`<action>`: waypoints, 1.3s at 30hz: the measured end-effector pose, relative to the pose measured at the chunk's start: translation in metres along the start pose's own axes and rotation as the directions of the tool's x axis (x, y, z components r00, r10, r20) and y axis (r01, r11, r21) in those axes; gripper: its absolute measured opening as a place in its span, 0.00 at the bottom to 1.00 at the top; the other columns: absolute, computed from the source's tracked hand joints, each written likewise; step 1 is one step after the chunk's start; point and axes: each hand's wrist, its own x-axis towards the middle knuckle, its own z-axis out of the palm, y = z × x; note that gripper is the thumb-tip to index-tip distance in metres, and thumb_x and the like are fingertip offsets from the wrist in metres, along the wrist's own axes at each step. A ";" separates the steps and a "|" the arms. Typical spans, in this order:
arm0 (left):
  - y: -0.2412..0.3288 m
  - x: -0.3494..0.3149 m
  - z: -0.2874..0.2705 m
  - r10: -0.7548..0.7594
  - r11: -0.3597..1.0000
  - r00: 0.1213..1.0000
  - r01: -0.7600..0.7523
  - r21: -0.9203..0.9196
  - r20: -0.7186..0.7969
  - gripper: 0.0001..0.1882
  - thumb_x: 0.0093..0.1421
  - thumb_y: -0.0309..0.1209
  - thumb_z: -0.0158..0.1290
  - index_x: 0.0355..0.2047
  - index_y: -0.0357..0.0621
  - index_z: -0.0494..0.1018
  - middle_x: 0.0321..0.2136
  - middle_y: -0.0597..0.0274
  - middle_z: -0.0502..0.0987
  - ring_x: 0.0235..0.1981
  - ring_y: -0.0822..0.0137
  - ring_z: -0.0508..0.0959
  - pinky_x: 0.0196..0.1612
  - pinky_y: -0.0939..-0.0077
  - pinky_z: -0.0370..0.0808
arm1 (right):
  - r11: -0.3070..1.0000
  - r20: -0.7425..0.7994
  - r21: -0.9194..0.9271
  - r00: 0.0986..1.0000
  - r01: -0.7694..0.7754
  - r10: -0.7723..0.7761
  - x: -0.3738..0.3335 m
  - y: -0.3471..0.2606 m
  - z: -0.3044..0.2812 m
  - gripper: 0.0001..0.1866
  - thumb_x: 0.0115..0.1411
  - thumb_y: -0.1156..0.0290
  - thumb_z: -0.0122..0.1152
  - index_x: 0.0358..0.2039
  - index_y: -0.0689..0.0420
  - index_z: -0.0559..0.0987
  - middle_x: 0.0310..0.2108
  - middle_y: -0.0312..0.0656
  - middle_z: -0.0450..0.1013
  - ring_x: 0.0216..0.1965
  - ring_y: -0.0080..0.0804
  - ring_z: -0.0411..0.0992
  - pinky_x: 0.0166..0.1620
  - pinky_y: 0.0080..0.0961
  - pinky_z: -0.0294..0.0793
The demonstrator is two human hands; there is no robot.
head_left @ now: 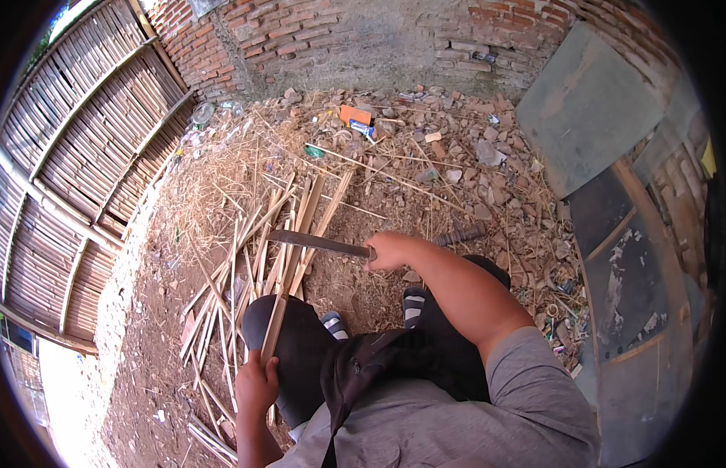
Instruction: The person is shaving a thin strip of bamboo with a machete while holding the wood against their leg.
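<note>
My right hand point(389, 251) is closed around the handle of a machete point(320, 242). The dark blade points left and crosses over the bamboo strips; whether it touches them I cannot tell. Down at my left thigh, my left hand point(256, 384) grips a split bamboo strip point(276, 324). That strip slants up past my bent left knee toward the blade. More loose bamboo strips point(215, 327) lie criss-crossed on the ground beside and beyond that knee, their ends overlapping the held one.
Broken brick and litter point(456, 156) cover the ground ahead, below a brick wall point(324, 39). A bamboo fence point(90, 156) stands left. Grey and dark panels point(593, 109) lean on the right. A short dark ridged piece point(459, 234) lies beyond my right forearm.
</note>
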 end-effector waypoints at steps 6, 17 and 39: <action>-0.005 0.000 0.004 0.034 0.999 0.999 -0.036 -0.033 -0.039 0.14 0.65 0.39 0.53 0.39 0.39 0.70 0.24 0.36 0.78 0.30 0.33 0.78 0.33 0.40 0.72 | 0.999 0.007 0.038 1.000 0.016 -0.017 0.005 0.005 0.005 0.30 0.49 0.49 0.72 0.46 0.57 0.80 0.38 0.53 0.79 0.43 0.51 0.78 0.46 0.43 0.76; -0.012 0.002 0.007 0.057 0.994 0.995 -0.064 -0.086 -0.080 0.15 0.64 0.40 0.55 0.39 0.40 0.70 0.24 0.38 0.77 0.29 0.34 0.78 0.32 0.42 0.71 | 0.999 0.062 0.040 0.998 0.004 -0.007 -0.002 -0.005 -0.004 0.32 0.50 0.48 0.72 0.50 0.57 0.80 0.41 0.53 0.79 0.45 0.51 0.77 0.48 0.43 0.76; -0.007 0.007 0.002 -0.022 0.985 0.999 0.028 -0.168 0.033 0.14 0.64 0.37 0.56 0.36 0.36 0.71 0.22 0.39 0.77 0.27 0.36 0.79 0.30 0.48 0.73 | 0.997 0.062 0.061 0.997 0.050 -0.054 0.001 -0.003 0.004 0.26 0.52 0.50 0.71 0.45 0.55 0.81 0.38 0.49 0.80 0.42 0.48 0.78 0.46 0.40 0.76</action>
